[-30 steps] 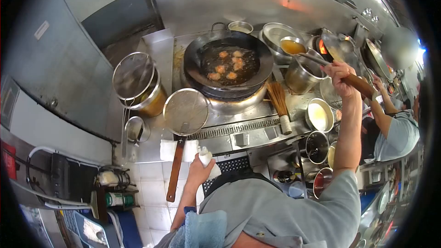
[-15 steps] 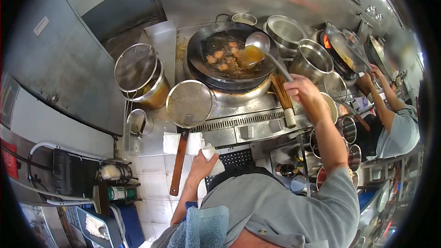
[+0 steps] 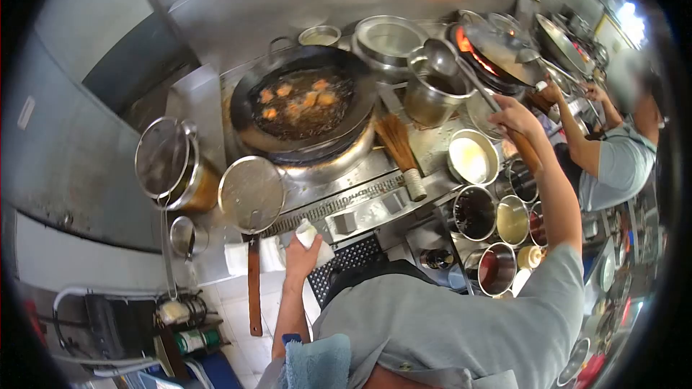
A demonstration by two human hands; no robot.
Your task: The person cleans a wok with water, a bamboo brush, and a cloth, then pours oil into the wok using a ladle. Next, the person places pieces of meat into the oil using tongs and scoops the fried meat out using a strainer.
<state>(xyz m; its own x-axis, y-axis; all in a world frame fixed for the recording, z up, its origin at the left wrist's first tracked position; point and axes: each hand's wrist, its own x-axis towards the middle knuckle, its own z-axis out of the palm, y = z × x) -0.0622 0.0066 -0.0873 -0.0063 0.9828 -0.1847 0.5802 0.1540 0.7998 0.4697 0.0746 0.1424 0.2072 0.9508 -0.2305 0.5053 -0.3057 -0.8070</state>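
Observation:
My right hand (image 3: 517,117) grips a long-handled ladle (image 3: 441,56); its bowl is over the mouth of a tall steel pot (image 3: 425,104). Whether the bowl touches the pot, I cannot tell. A folded white cloth (image 3: 306,233) is closed in my left hand (image 3: 303,253), low at the front edge of the stove. In the large black wok (image 3: 364,86), several browned pieces of food (image 3: 318,95) float in dark bubbling oil. Near my left hand, a round mesh strainer (image 3: 252,191) rests with its wooden handle sticking out past the counter edge.
A bamboo brush (image 3: 400,148) lies right of the wok. Pots of sauces (image 3: 497,268) and a bowl of pale liquid (image 3: 472,157) stand below my right arm. On the left is a strainer-topped pot (image 3: 194,184). At right, a co-worker (image 3: 613,158) handles a wok (image 3: 497,47) over flame.
The ladle has left the wok and moved right, over the tall pot, with my right hand. My left hand still holds the cloth. The view has swung to the right.

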